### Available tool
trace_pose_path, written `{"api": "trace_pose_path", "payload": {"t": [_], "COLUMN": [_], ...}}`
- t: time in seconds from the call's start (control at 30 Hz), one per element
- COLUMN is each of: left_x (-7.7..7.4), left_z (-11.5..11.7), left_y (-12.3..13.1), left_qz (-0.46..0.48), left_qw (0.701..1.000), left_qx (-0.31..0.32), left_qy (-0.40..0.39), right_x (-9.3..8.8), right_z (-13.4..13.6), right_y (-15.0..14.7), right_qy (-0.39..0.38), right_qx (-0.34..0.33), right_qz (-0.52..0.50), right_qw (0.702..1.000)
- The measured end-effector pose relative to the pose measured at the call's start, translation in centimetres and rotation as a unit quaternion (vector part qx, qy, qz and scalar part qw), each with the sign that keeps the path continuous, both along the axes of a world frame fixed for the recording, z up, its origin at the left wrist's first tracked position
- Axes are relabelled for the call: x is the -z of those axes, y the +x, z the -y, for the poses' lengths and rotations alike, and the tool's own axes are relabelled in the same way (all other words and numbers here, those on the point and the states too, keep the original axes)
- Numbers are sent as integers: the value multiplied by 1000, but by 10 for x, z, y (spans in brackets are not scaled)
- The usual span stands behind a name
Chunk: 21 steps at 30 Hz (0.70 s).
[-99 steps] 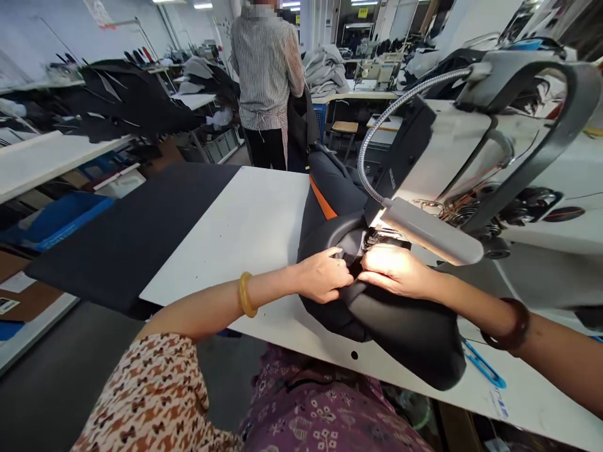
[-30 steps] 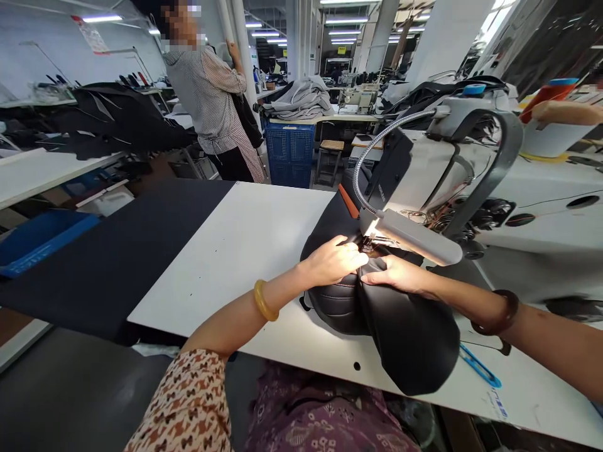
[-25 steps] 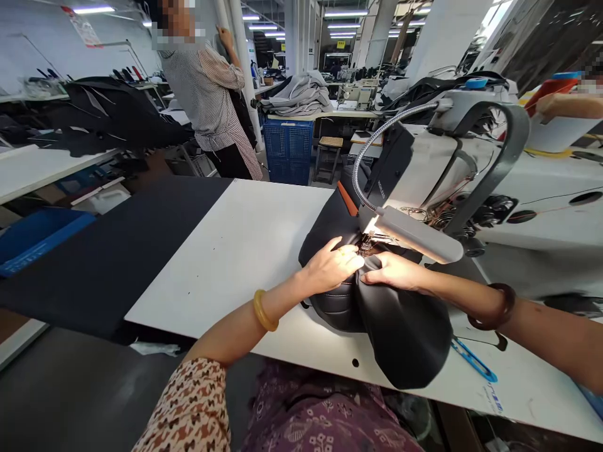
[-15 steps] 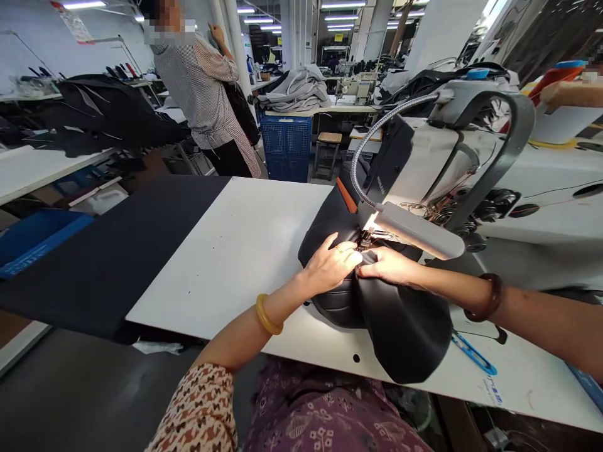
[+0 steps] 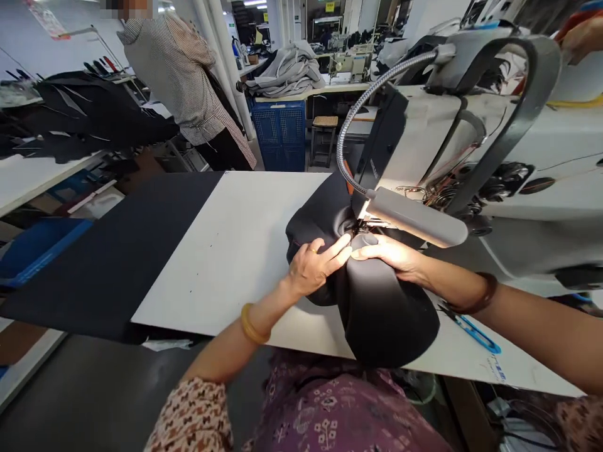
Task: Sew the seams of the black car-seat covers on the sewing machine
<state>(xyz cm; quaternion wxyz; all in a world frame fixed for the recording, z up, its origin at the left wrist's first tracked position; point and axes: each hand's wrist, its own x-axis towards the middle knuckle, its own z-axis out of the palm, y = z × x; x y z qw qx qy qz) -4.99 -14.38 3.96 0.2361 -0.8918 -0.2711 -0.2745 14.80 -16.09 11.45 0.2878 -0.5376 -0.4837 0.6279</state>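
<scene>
A black leather-like cover piece (image 5: 386, 314) lies bunched under the needle area of a sewing machine (image 5: 424, 132). My left hand (image 5: 313, 267) presses on the material just left of the needle, its fingers stretched toward the seam. My right hand (image 5: 389, 254) grips a folded edge of the piece, thumb on top, close to the needle. A grey lamp (image 5: 414, 216) on a flexible metal neck lights this spot. The needle tip and the seam beneath it are partly hidden by my fingers and the lamp.
Blue thread snips (image 5: 478, 334) lie on the white table (image 5: 226, 251) right of the piece. Dark fabric (image 5: 117, 251) covers the table's left part. Beyond it stand a person (image 5: 183, 81), a blue crate (image 5: 279, 135) and a stool (image 5: 324, 135). A blue bin (image 5: 42, 248) sits at left.
The cover piece has turned and bunched up near the needle, and both hands have shifted slightly left with it. My left fingers are more stretched out. The camera view has tilted down.
</scene>
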Motion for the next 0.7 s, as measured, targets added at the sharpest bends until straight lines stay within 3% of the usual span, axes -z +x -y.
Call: {"api": "trace_pose_path", "payload": {"t": [0.1, 0.2, 0.37, 0.7], "left_x": [-14, -8, -2, -19], "left_z": [-17, -22, -19, -16], "left_y": [0, 11, 17, 19], "left_qz": [-88, -105, -103, -134], "left_qw": [993, 988, 990, 984], "left_qx": [73, 107, 84, 58], "left_qy": [-7, -31, -49, -100], "right_x": [14, 25, 33, 38], "right_z": [5, 8, 9, 10], "right_y": [5, 10, 12, 13], "right_qy": [26, 110, 161, 176], "right_qx": [43, 72, 94, 96], "right_qz": [33, 122, 187, 230], "right_qw": [998, 984, 964, 952]}}
